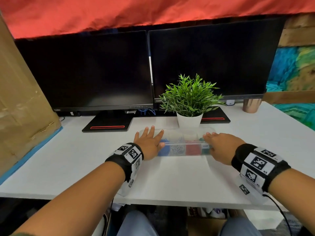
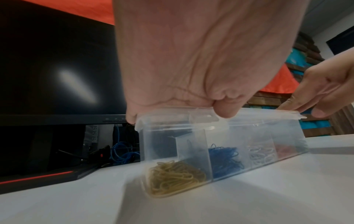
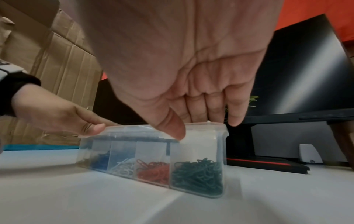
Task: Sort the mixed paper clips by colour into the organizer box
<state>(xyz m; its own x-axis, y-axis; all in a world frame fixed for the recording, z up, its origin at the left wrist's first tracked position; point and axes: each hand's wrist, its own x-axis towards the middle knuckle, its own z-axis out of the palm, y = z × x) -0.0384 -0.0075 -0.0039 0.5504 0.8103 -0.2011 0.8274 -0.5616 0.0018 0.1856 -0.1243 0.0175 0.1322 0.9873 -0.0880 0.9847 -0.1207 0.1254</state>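
Note:
A clear organizer box [image 1: 183, 151] lies lengthwise on the white desk [image 1: 170, 178] with its lid down. Its compartments hold yellow clips [image 2: 172, 174], blue clips [image 2: 224, 160], white clips [image 2: 260, 154], red clips [image 3: 153, 171] and green clips [image 3: 199, 175], one colour each. My left hand [image 1: 150, 140] lies flat on the lid's left end, fingers straight and spread, thumb at the front rim. My right hand [image 1: 218, 143] rests flat on the right end, its thumb [image 3: 172, 125] pressing the lid's front edge. No loose clips show on the desk.
A potted plant [image 1: 190, 99] in a white pot stands just behind the box. Two dark monitors [image 1: 95, 72] on black stands fill the back. A copper cup [image 1: 251, 105] sits far right, a cardboard sheet [image 1: 22, 92] leans at the left, and the desk's front edge is near my lap.

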